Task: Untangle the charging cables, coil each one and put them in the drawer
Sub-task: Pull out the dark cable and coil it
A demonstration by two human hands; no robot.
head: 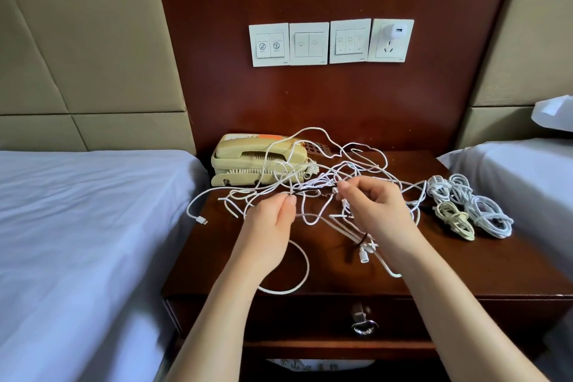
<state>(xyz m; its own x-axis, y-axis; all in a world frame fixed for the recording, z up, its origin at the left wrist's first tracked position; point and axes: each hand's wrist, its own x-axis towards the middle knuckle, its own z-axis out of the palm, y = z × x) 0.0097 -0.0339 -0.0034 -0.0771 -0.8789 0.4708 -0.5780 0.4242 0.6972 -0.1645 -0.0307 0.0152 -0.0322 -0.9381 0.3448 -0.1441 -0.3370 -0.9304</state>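
With left hand (270, 220) and right hand (375, 211) fingers pinching the tangled cables (313, 171), a hard tug could tighten knots or drag the telephone (248, 158).

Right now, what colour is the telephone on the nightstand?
The telephone is cream-beige, seen best in the head view.
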